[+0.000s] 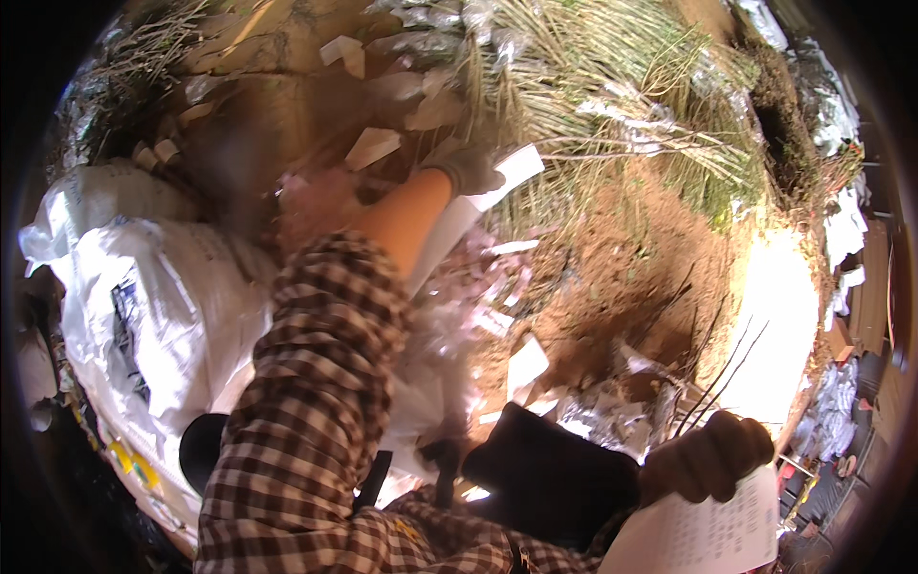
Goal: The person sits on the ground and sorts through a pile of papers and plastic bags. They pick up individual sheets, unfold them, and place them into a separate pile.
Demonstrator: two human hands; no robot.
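Observation:
My left hand (462, 168), in a light work glove below a checkered sleeve, reaches out over the littered ground. Its fingers close on the edge of a long white strip of paper or card (520, 166), which runs back beside my forearm; the far fingertips are hard to make out. At the lower right, my right hand (706, 459), in a dark-looking glove, is shut on a white sheet (703, 527) that bears writing. Bundled cut stems (574, 79) with green leaves lie just beyond my left hand. Torn pink plastic or paper (495, 273) lies below it.
Full white woven sacks (158, 308) stand at my left. Paper scraps (527, 366) and crumpled clear film (581, 416) litter the brown soil (609, 251). Thin dark twigs (724, 373) rise beside my right hand. A bright sunlit patch (767, 323) lies at the right.

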